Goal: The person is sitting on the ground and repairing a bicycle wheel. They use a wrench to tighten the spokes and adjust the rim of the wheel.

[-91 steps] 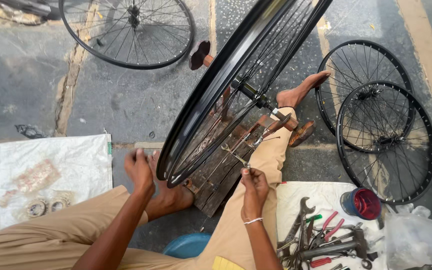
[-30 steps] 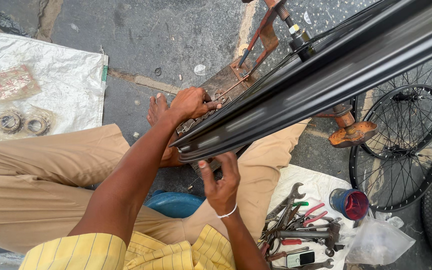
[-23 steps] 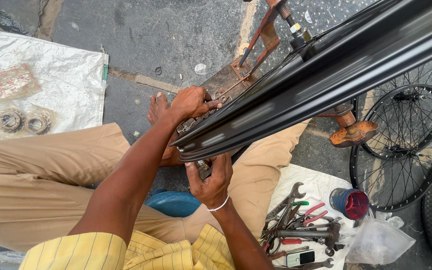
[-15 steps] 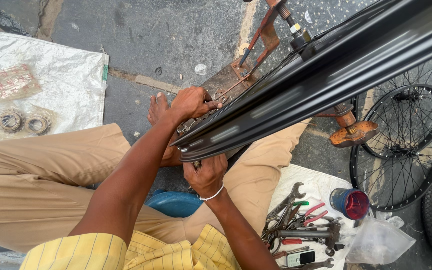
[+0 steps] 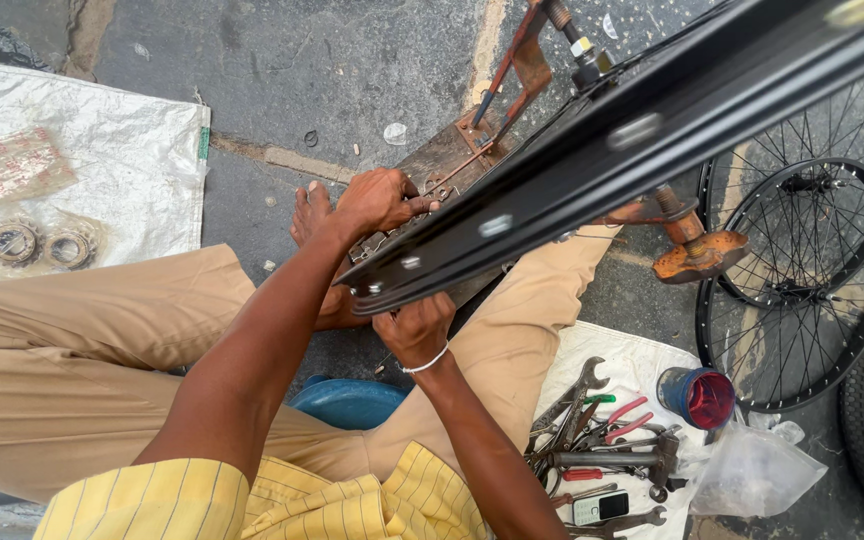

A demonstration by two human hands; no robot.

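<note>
Gripping the black wheel rim, our right hand clamps its six-o'clock edge; our left hand curls shut at ten o'clock.

Spanners, blue tin, spare wheels

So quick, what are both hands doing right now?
Left hand: closed on something beyond the rim; what, cannot be told.
Right hand: closed against the rim's underside.
</note>
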